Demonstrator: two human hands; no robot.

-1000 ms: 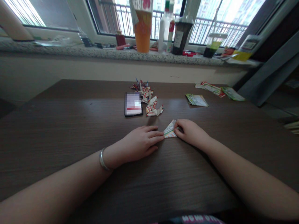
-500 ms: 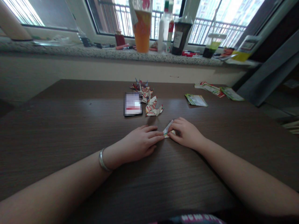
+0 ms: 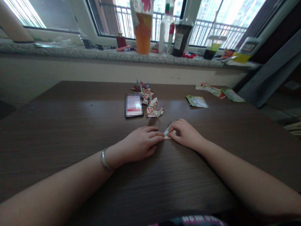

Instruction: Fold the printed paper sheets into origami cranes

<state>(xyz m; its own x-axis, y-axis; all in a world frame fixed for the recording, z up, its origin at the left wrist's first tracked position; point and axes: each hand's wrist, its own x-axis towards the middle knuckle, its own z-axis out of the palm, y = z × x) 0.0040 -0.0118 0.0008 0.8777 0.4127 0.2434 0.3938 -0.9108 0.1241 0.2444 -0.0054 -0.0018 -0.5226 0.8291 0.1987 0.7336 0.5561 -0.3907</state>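
Right hand (image 3: 185,132) pinches small, folded, pale printed paper (image 3: 166,133) | left hand (image 3: 143,143) lies flat, fingertips touching its corner | dark-brown wood-grain worktop (image 3: 141,191) beneath both hands

No wording was readable | beyond the phone (image 3: 134,105), a tall cup (image 3: 144,34) bore unclear letters | right of the phone, a folded paper (image 3: 152,110) bore blurred red lettering | in front of the phone, a garment (image 3: 197,221) bore pale, indistinct letters
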